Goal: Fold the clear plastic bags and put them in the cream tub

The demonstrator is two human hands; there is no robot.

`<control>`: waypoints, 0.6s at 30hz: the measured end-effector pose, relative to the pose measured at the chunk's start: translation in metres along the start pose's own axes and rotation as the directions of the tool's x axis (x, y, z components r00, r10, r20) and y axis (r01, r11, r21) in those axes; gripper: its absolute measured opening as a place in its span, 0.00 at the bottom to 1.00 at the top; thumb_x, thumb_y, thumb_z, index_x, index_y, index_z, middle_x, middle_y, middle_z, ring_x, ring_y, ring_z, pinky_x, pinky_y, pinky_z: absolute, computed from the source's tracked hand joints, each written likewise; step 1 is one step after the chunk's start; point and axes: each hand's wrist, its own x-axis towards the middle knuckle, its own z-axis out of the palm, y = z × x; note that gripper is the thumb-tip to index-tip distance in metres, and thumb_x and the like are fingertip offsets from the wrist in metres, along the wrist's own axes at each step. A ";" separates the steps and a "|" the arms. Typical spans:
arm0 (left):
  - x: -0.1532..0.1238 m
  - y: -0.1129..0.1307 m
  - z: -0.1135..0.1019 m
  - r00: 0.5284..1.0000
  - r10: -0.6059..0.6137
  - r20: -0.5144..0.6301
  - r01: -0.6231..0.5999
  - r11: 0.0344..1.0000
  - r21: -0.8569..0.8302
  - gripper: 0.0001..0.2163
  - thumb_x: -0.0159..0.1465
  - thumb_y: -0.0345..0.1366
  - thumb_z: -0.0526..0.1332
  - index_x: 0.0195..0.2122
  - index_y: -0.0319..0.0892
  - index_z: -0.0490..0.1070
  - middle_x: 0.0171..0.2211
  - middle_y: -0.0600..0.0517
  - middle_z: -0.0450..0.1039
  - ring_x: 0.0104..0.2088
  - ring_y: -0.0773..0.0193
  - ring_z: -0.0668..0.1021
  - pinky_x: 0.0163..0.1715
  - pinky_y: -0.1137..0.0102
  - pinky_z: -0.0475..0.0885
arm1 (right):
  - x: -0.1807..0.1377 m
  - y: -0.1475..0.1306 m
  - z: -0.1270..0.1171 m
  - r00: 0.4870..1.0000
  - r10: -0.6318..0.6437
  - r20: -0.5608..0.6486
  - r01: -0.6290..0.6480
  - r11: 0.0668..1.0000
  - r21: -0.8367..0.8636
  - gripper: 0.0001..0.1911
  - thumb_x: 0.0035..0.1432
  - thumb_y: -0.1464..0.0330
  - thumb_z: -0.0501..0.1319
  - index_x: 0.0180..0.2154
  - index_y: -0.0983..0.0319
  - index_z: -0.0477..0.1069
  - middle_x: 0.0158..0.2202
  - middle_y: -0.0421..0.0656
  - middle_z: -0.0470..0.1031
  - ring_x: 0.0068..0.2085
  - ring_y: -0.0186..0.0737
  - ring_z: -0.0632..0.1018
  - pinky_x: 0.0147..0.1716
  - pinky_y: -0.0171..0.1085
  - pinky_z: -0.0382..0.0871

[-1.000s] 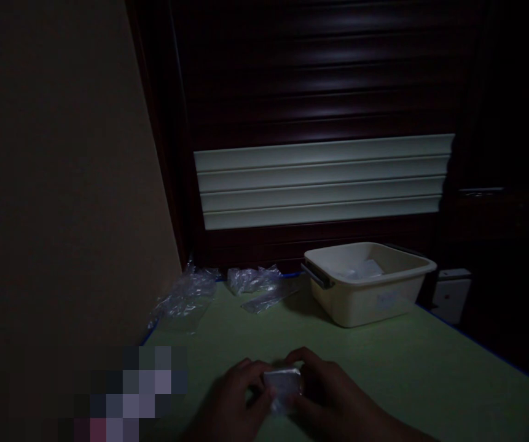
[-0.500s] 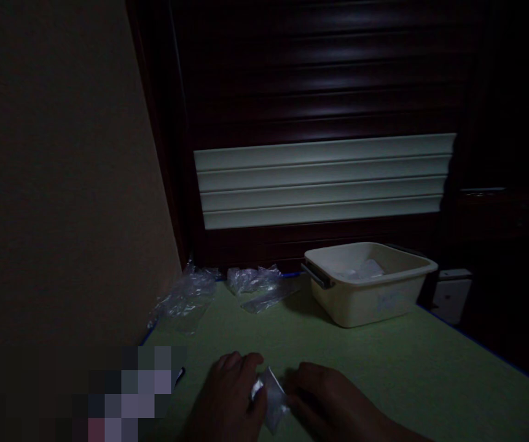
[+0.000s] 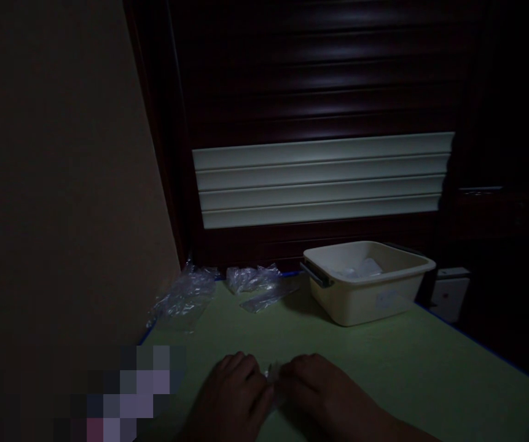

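Note:
Between my hands, low in the view, is a small clear plastic bag (image 3: 273,372), mostly covered by fingers. My left hand (image 3: 237,393) is closed on its left side, thumb and fingers pinching. From the other side my right hand (image 3: 318,385) grips the bag with curled fingers. Both hands are close to the green tabletop (image 3: 241,334). The dim light hides whatever may be inside the bag.
Crumpled clear plastic (image 3: 185,294) lies at the table's back left, with more clear plastic bags (image 3: 257,281) beside it. A cream plastic basin (image 3: 365,304) with dark handles stands back right, holding pale translucent pieces. A wall (image 3: 70,184) borders the left.
My hands have come closer together around the plastic bag, and less of it shows. The right-hand fingers now cover its right side. The basin and loose plastic stay put.

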 end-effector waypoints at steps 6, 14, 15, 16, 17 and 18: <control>-0.006 -0.002 0.001 0.990 0.056 -0.133 -0.065 0.996 -0.064 0.05 0.57 0.24 0.62 0.28 0.41 0.71 0.30 0.51 0.73 0.34 0.59 0.73 0.36 0.66 0.67 | 0.001 0.005 0.008 0.991 0.100 0.088 -0.097 0.995 -0.037 0.05 0.53 0.77 0.62 0.32 0.64 0.74 0.32 0.46 0.76 0.34 0.42 0.73 0.34 0.39 0.60; -0.006 -0.003 0.005 0.990 0.050 -0.134 -0.065 0.992 -0.105 0.06 0.55 0.23 0.61 0.30 0.42 0.71 0.32 0.52 0.73 0.35 0.60 0.73 0.36 0.67 0.67 | 0.003 -0.003 -0.004 0.965 0.255 0.054 -0.261 0.933 0.249 0.08 0.48 0.78 0.58 0.31 0.65 0.73 0.32 0.46 0.73 0.34 0.40 0.71 0.33 0.36 0.61; -0.006 -0.003 0.004 0.991 0.029 -0.129 -0.042 0.994 -0.099 0.06 0.55 0.24 0.61 0.31 0.42 0.71 0.32 0.52 0.72 0.35 0.59 0.73 0.36 0.66 0.67 | 0.005 -0.003 -0.004 0.952 0.302 0.047 -0.302 0.907 0.293 0.07 0.50 0.77 0.57 0.32 0.65 0.73 0.32 0.46 0.73 0.34 0.40 0.71 0.33 0.36 0.61; -0.007 -0.002 0.004 0.992 -0.003 -0.122 -0.009 0.996 -0.093 0.07 0.54 0.24 0.62 0.32 0.42 0.72 0.33 0.51 0.72 0.36 0.58 0.73 0.36 0.65 0.68 | 0.006 -0.003 -0.004 0.933 0.356 0.047 -0.349 0.872 0.344 0.07 0.51 0.76 0.57 0.33 0.65 0.72 0.32 0.45 0.72 0.33 0.40 0.71 0.32 0.36 0.62; -0.007 -0.002 0.004 0.993 -0.042 -0.113 0.032 0.995 -0.089 0.07 0.54 0.25 0.62 0.33 0.41 0.72 0.34 0.50 0.72 0.37 0.56 0.73 0.37 0.64 0.68 | 0.009 -0.001 -0.004 0.910 0.410 0.056 -0.396 0.825 0.402 0.08 0.53 0.75 0.56 0.35 0.65 0.72 0.31 0.44 0.72 0.32 0.39 0.71 0.31 0.35 0.62; -0.007 -0.002 0.003 0.991 -0.083 -0.103 0.075 0.993 -0.086 0.07 0.54 0.26 0.63 0.34 0.41 0.72 0.35 0.49 0.72 0.37 0.55 0.73 0.37 0.62 0.68 | 0.011 0.001 -0.004 0.886 0.456 0.078 -0.438 0.772 0.460 0.09 0.54 0.74 0.56 0.38 0.66 0.71 0.30 0.44 0.72 0.31 0.38 0.71 0.30 0.34 0.62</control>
